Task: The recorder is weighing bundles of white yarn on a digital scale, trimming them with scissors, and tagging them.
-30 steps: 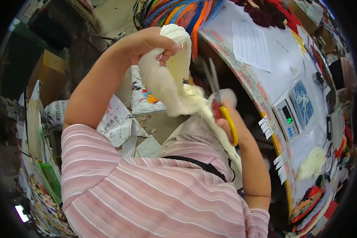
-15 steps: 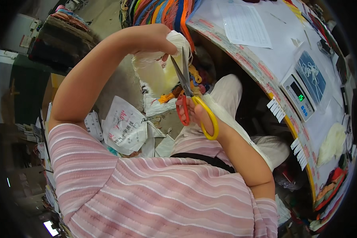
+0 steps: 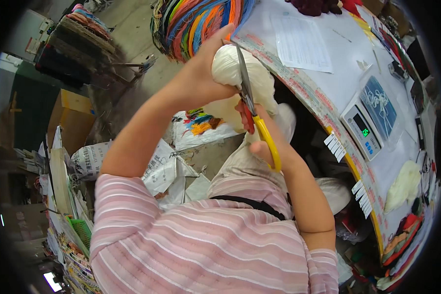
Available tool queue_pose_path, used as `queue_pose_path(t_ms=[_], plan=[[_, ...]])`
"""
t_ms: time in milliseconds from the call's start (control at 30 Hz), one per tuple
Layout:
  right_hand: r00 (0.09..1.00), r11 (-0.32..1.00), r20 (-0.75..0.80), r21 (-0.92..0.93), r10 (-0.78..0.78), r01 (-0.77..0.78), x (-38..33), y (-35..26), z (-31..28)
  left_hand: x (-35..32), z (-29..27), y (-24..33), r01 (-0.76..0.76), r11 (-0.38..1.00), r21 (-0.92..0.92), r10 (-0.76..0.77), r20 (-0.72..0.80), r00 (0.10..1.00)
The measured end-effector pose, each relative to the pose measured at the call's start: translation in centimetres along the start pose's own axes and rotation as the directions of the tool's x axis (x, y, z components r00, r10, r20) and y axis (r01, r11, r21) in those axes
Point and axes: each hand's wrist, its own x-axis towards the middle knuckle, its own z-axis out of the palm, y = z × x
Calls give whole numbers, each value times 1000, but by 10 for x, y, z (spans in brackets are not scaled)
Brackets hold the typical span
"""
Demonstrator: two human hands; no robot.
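- Cream yarn hank [image 3: 259,81]: in the head view, the only one I have, I see it held up in mid-air ahead of the wearer's lap, beside the bench [image 3: 328,88].
- Left hand [image 3: 208,76]: its fingers are parted around the bulky upper end of the hank and have hold of it; one finger points up past the yarn.
- Right hand [image 3: 271,128]: its fingers are closed around the handles, one red and one yellow, of a pair of scissors [image 3: 250,105].
- The scissors point upward, crossing in front of the hank from my angle; I cannot tell whether the blades touch it.
- On the bench, to the right, I see a digital scale [image 3: 365,132], a paper sheet [image 3: 301,44] and a pale yarn bundle [image 3: 403,186].
- Multicoloured strands [image 3: 196,29] hang at the top, beyond the left hand.
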Motion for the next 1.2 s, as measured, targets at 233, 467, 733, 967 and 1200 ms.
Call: queue_pose_path(t_ms=[233,467,733,967,1200], plan=[[997,991,-67,-132,-39,30,-15,-29,-29,8,35,8,-5,995,-102,12,66,998],[958,941,-57,211,282,-265,-32,-12,-19,19,34,-7,74,906,416,-153,158,976],[984,981,-146,179,101,-74,-14,12,-11,6,52,-14,87,992,91,-105,212,972],[927,904,-61,256,370,-344,-27,5,-10,4,27,-26,2,801,599,-178,234,956],[967,912,-56,350,249,-215,-11,13,-1,-7,45,-43,60,947,315,-138,231,963]])
